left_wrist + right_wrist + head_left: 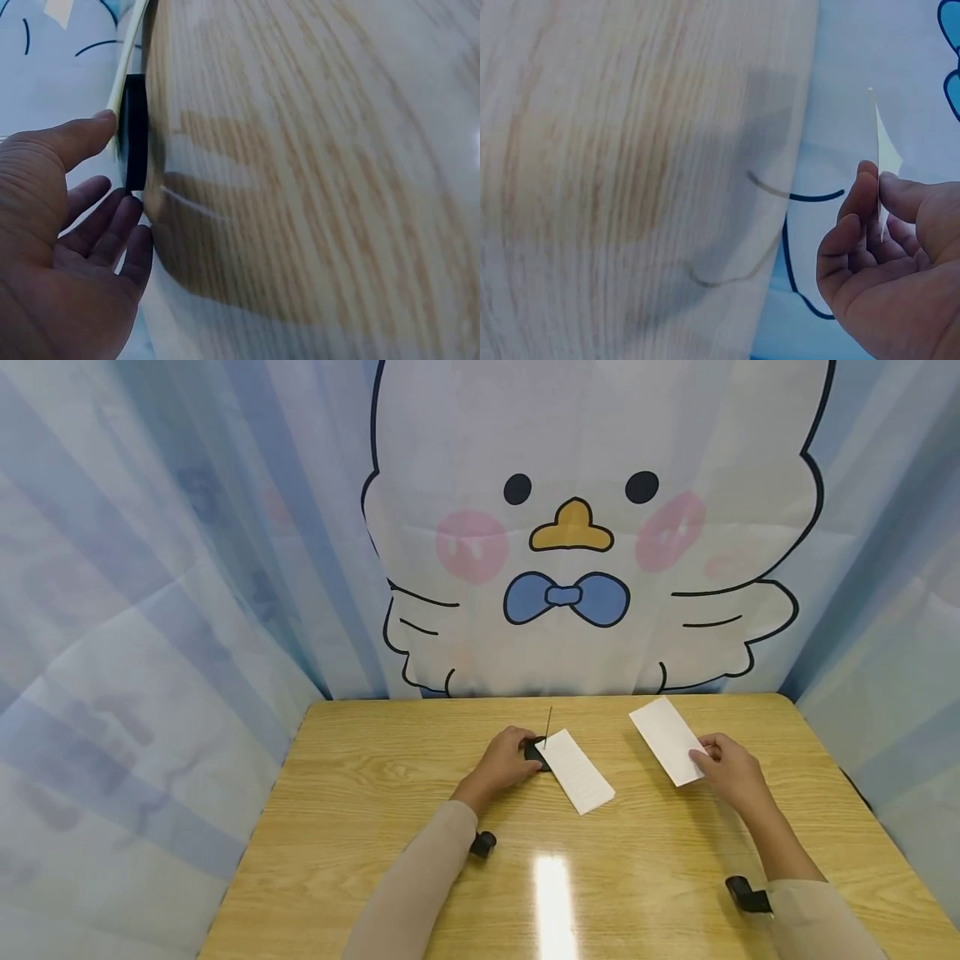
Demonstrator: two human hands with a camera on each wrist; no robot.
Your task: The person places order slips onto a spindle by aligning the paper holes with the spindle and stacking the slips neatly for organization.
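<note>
A bill spike with a round black base (135,135) and a thin upright rod (548,727) stands toward the back of the table. White paper slips (579,775), seemingly a small stack, lie at the rod's foot and cover part of the base. My left hand (504,758) grips the base by its left edge, thumb at the near side. Off to the right, my right hand (726,770) pinches a single white paper slip (666,740) by its lower right edge, raised above the table. In the right wrist view this slip (886,146) shows nearly edge-on between thumb and fingers.
The wooden table (360,827) reaches back to a curtain (570,652) printed with a cartoon bird. More curtain hangs at both sides. Each wrist carries a black camera, one at the left sleeve (483,844), the other at the right sleeve (747,895).
</note>
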